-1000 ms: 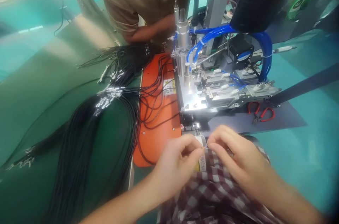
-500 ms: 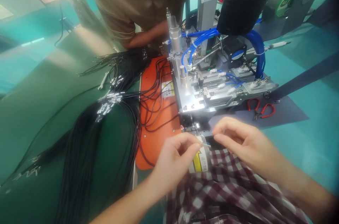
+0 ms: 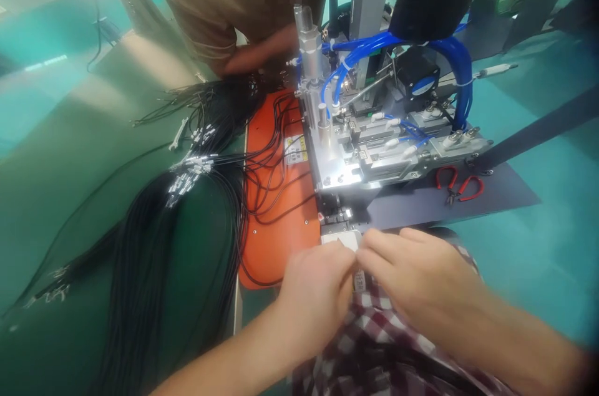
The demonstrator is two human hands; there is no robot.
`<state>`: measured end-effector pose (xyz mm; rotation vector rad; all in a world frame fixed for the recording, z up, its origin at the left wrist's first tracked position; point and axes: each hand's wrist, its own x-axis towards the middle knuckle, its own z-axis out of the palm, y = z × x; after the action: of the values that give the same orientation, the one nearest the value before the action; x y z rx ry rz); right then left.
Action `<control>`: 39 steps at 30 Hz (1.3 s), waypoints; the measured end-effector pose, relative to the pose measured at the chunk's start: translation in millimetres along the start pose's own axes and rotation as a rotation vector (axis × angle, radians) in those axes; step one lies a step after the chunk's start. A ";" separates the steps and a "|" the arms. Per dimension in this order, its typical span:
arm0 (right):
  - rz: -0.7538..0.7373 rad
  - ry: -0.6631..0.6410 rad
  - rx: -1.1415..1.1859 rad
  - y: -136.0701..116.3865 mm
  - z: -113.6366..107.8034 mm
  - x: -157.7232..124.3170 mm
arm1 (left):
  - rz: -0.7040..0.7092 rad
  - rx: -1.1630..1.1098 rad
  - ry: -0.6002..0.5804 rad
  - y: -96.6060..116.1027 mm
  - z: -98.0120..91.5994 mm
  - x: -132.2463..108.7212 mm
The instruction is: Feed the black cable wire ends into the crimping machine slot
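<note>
My left hand (image 3: 321,287) is closed in a pinch over the front of the machine. Its fingers hide what they grip; a moment ago thin wires of a cable end stuck out of this pinch. Against its fingertips my right hand (image 3: 412,265) is also closed, thumb and fingers pressed together, and what lies between them is hidden. A black cable (image 3: 259,277) runs over the orange plate (image 3: 281,246) towards my left wrist. Behind both hands is a white label (image 3: 339,238) at the machine's front end.
A metal machine (image 3: 365,159) with blue air hoses (image 3: 374,43) stands ahead. Red-handled pliers (image 3: 461,187) lie on a grey sheet to the right. Bundled black cables (image 3: 145,246) and a wrench (image 3: 178,134) rest on the green table (image 3: 60,178). Another person's arm (image 3: 262,53) reaches in behind.
My right hand has moved left and closed against my left fingertips. The thin wires that showed between the hands are now covered. The view has shifted slightly.
</note>
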<state>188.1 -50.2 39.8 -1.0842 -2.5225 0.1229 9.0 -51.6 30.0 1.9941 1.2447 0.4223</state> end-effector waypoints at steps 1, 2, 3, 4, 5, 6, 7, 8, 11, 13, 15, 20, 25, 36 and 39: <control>0.012 -0.029 0.025 1.0 -2.4 2.9 | 0.023 0.007 -0.019 -0.1 -1.4 -0.2; 0.060 -0.072 0.075 3.9 -5.0 6.1 | 0.037 -0.017 -0.040 -0.3 -3.2 0.1; 0.148 -0.134 0.155 8.5 -7.7 9.4 | 0.045 -0.066 -0.059 -0.5 -5.1 0.7; 0.262 -0.213 0.267 14.8 -9.9 12.7 | 0.049 -0.129 -0.074 -0.8 -6.9 1.5; 0.384 -0.309 0.437 22.0 -11.4 15.6 | 0.051 -0.196 -0.082 -1.1 -8.4 2.5; 0.484 -0.420 0.651 29.4 -11.8 18.1 | 0.051 -0.261 -0.078 -1.4 -9.2 3.4; 0.540 -0.547 0.898 35.8 -11.1 19.8 | 0.049 -0.323 -0.061 -1.9 -9.2 4.2; 0.570 -0.637 1.116 40.5 -9.3 20.8 | 0.041 -0.383 -0.032 -2.3 -8.3 5.0; 0.662 -0.536 1.352 39.2 -0.3 18.7 | -0.071 -0.550 0.107 -3.3 -1.2 6.9; 0.731 -0.304 1.196 28.5 4.8 14.3 | -0.174 -0.635 0.183 -3.0 4.5 7.6; 0.706 -0.077 0.942 17.9 7.1 10.0 | -0.231 -0.674 0.207 -1.8 7.8 7.5; 0.551 -0.071 0.771 14.6 4.5 7.1 | -0.268 -0.724 0.121 1.0 3.5 5.9; 0.399 -0.042 0.653 14.9 3.0 9.4 | -0.297 -0.742 0.085 5.5 -2.8 9.2; 0.615 0.206 0.783 1.0 26.9 3.1 | -0.439 -1.004 0.169 -0.1 -5.4 16.5; 0.599 0.305 0.769 -4.4 31.2 0.7 | -0.430 -1.029 0.158 -1.8 -4.7 14.6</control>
<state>172.6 -50.6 12.4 -1.3213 -1.5707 0.9200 12.0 -36.4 30.4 0.8193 1.1543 0.8027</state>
